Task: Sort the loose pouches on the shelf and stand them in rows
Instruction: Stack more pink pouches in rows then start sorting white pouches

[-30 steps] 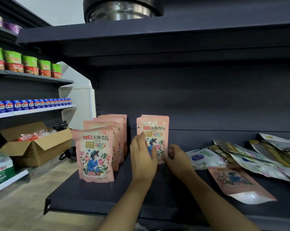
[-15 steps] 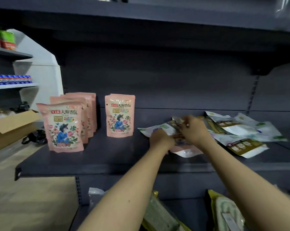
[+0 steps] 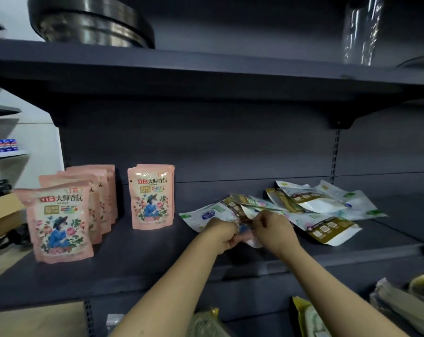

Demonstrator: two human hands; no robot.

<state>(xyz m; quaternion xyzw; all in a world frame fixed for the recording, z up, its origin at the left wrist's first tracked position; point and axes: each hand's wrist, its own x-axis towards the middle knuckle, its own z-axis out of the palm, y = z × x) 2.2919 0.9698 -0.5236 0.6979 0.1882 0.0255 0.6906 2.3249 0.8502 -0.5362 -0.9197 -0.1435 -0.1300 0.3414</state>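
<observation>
At frame centre, a pink pouch (image 3: 248,235), largely hidden, seems gripped by curled fingers of the left hand (image 3: 222,233) and right hand (image 3: 274,231).

Upright pink pouches (image 3: 60,222) on a dark shelf (image 3: 133,268) carry the brand "立白" in red beside "大师香氛", with "72" on a gold panel below; print on the loose pouches (image 3: 315,210) is too small to read.

The dark grey shelf (image 3: 138,271) carries a row of upright pink pouches (image 3: 60,222) at the left, a second short row of pink pouches (image 3: 152,197) just to their right, and a loose heap of flat white-and-gold pouches (image 3: 315,207) at the right.
</observation>
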